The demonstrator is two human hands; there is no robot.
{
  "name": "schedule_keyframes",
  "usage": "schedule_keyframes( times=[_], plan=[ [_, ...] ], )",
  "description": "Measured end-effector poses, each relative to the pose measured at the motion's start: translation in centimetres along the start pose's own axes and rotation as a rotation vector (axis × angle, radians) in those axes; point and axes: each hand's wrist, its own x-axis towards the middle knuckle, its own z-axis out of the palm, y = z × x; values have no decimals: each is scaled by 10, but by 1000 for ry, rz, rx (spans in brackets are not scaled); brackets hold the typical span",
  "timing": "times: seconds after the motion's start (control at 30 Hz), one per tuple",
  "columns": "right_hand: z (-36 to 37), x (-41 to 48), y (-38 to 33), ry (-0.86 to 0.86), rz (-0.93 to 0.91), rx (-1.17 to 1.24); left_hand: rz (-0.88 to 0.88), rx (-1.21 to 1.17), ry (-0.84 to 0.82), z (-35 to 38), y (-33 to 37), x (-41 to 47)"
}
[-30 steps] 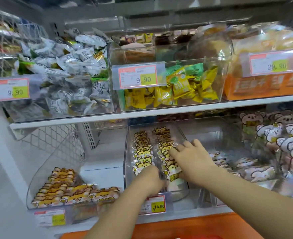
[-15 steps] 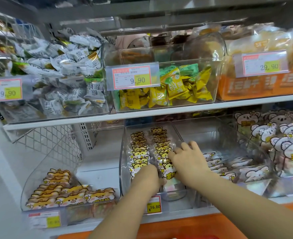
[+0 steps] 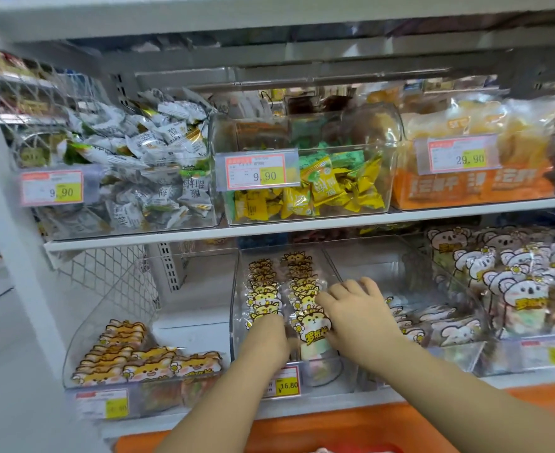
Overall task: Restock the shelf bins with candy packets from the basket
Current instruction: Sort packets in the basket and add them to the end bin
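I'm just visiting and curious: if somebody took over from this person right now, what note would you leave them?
Left hand: at the front of the left row in the middle bin; its fingers are hidden.
Right hand: open, lying flat on the right row of bear-face packets.
Done: two rows of packets stand in that bin.
Left: the left bin and the koala-packet bin to the right look only partly filled. The basket is not clearly in view.

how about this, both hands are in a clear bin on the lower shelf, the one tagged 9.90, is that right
Not quite. The head view shows its price tag reads 16.80, not 9.90. The left hand and right hand are indeed in a clear bin on the lower shelf.
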Motion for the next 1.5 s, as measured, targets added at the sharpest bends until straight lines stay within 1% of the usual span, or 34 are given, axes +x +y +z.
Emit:
schedule_keyframes(
  times=[0.1, 0.17, 0.27, 0.37, 0.43, 0.57, 0.63, 0.7, 0.77, 0.83, 0.9, 0.97, 1.07, 1.13, 1.23, 1.3, 1.37, 1.5],
  plan=[
    [-12, -17, -7, 103, -43, 70, 36, -43, 27, -12, 0, -20],
    [-17, -33, -12, 149, -79, 100, 92, -72, 70, -19, -2, -36],
    [-20, -58, -21, 119, -104, 158, 214, -179, 158, -27, -8, -72],
    [-19, -87, -34, 40, -113, 295, 318, -230, 161, -21, -24, -118],
    [-11, -109, -43, -110, -89, 406, 311, -267, 112, -5, -45, -145],
    [27, -151, -68, -376, -76, 490, 149, -330, -56, 51, -98, -181],
    [53, -170, -82, -544, -51, 524, 79, -271, -147, 84, -129, -189],
    [78, -188, -93, -678, -27, 567, 3, -214, -233, 115, -160, -193],
    [103, -204, -100, -805, -71, 593, -57, -101, -338, 143, -188, -196],
    [127, -219, -104, -987, -135, 542, -100, 57, -460, 167, -208, -202],
    [150, -231, -103, -1170, -145, 519, -124, 127, -575, 191, -223, -207],
    [169, -237, -101, -1254, -116, 520, -154, 175, -669, 211, -232, -210],
    [198, -243, -99, -1304, -46, 538, -195, 183, -747, 232, -235, -216],
    [216, -251, -100, -1318, 59, 571, -191, 191, -785, 241, -236, -220],
    [240, -271, -102, -1257, 241, 588, -191, 188, -820, 256, -237, -219],
    [254, -282, -109, -1247, 406, 695, -197, 185, -828, 262, -236, -216],
    [265, -287, -114, -1207, 631, 801, -205, 184, -829, 264, -233, -215],
    [281, -291, -114, -1046, 883, 906, -228, 195, -817, 267, -228, -218]
  ],
)
